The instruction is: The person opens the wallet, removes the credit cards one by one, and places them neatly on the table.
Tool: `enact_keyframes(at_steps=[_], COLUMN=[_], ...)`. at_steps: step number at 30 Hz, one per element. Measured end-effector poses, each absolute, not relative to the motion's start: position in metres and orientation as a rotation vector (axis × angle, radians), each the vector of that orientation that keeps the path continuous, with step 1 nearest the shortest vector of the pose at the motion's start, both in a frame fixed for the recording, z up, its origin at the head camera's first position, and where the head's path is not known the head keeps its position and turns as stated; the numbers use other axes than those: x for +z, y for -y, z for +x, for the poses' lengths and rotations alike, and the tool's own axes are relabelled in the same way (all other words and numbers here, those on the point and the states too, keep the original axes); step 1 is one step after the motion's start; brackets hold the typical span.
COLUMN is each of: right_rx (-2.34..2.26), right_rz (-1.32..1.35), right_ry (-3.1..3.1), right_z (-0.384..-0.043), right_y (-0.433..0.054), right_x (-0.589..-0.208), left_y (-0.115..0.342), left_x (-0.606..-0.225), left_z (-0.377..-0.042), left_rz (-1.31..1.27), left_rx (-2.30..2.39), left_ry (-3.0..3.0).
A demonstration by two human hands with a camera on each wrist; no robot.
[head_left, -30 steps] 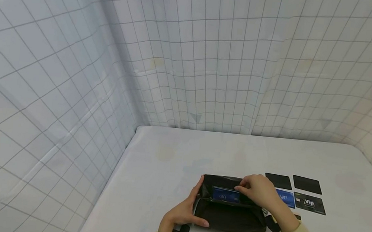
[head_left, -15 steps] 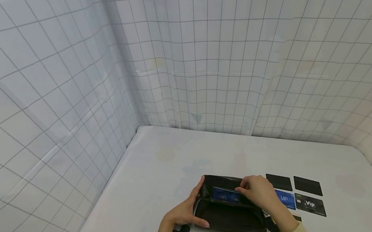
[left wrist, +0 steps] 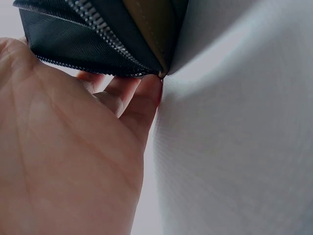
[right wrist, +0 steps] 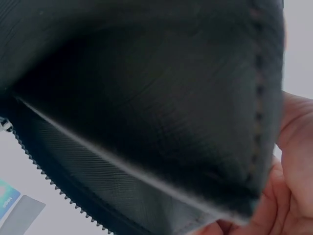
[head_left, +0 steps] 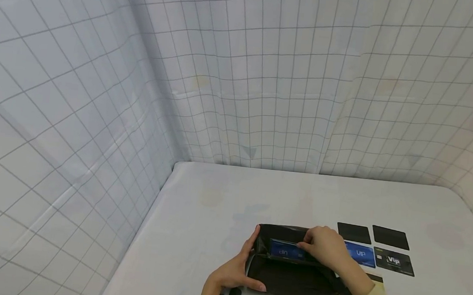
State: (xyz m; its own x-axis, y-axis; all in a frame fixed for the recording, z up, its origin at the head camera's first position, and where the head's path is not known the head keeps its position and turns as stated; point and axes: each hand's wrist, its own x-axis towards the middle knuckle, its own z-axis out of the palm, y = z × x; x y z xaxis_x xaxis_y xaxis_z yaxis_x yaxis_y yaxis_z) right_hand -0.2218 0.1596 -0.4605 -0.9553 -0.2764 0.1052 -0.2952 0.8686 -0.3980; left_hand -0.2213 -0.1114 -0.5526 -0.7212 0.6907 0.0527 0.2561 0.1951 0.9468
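Observation:
A long black zip wallet (head_left: 292, 277) lies spread apart on the white table, with a blue VIP card (head_left: 284, 250) in its upper inner section. My left hand (head_left: 230, 271) grips the wallet's left end, thumb along the front and fingers reaching up the side. The left wrist view shows the fingertips (left wrist: 146, 93) of that hand at a corner by the zip. My right hand (head_left: 326, 245) bends over the right side and pinches the card at its upper right corner. In the right wrist view, the wallet's dark lining (right wrist: 146, 98) hides most of the fingers.
Right of the wallet lie two black cards (head_left: 354, 233), another blue VIP card (head_left: 360, 254) and a black Vip card (head_left: 393, 261). Part of one more card (head_left: 374, 277) shows beside the right forearm. White gridded curtains (head_left: 269, 74) enclose the table's back and left.
My right hand has shifted slightly down and left, and its fingertips now overlap the blue card's corner. The left hand and wallet stay put.

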Motion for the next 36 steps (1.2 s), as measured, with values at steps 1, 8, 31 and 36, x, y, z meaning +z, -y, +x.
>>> enact_keyframes(at_steps=[1, 8, 31, 36], right_rx=[0.657, 0.689, 0.701, 0.67], right_rz=[0.455, 0.455, 0.464, 0.459], right_ry=[2.995, 2.999, 2.962, 2.974], right_z=[-0.2216, -0.2216, -0.2206, -0.2204], right_y=[-0.1594, -0.1597, -0.1624, -0.16], right_x=[-0.4604, -0.4613, -0.4662, -0.4648], left_y=[0.1116, 0.1118, 0.1116, 0.112], left_x=[-0.5526, -0.5523, -0.5525, -0.5511], left_z=[-0.2212, -0.2216, -0.2215, -0.2216], left_rz=[0.882, 0.873, 0.883, 0.892], left_rx=[1.54, 1.543, 1.541, 1.535], left_ry=[-2.09, -2.09, -2.085, -2.089])
